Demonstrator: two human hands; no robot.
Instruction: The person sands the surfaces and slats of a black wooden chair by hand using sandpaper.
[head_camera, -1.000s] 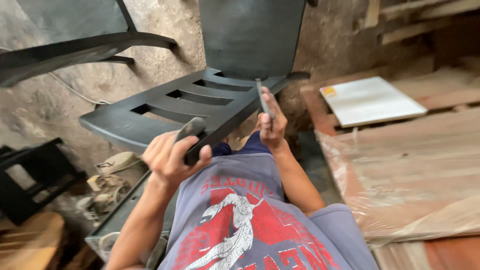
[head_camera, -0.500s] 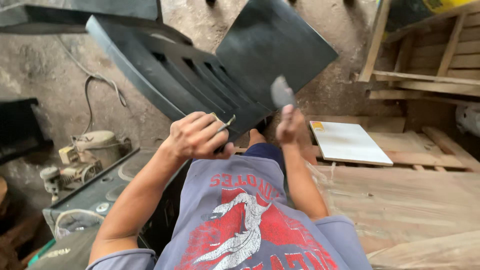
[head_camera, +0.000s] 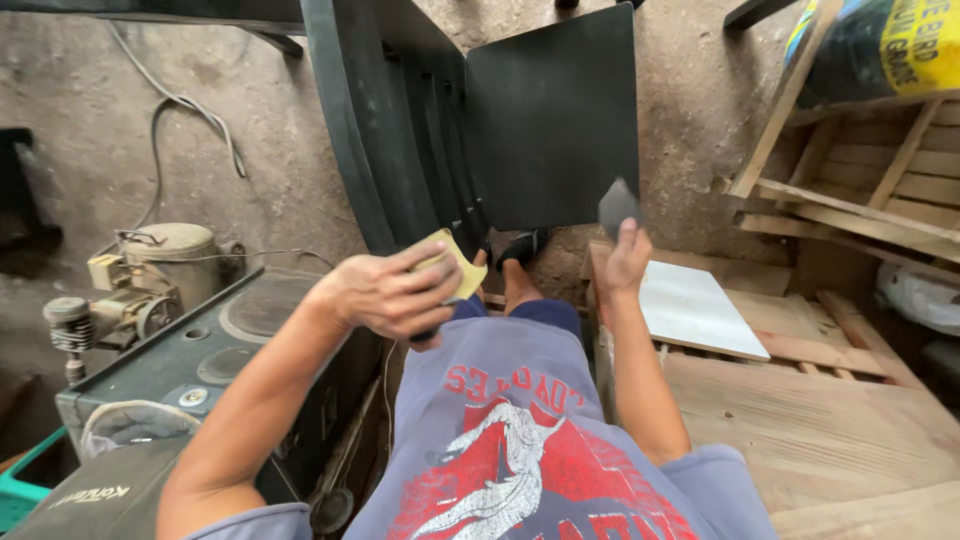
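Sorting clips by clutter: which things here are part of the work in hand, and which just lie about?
In hand:
left hand holding a yellow sanding pad
right hand holding a small dark piece
black chair

Lying about:
white board
wooden pallet
compressor motor
yellow sack

The top of the black plastic chair (head_camera: 480, 130) is cut off by the upper edge; its legs are hidden behind the seat; the yellow sheet (head_camera: 455, 262) is partly covered by the left hand (head_camera: 385, 295); most of the dark piece (head_camera: 617, 205) above the right hand (head_camera: 622, 262) is blurred; the sack (head_camera: 880, 45) is cropped at the corner; the green crate (head_camera: 22, 480) is clipped by the left edge.
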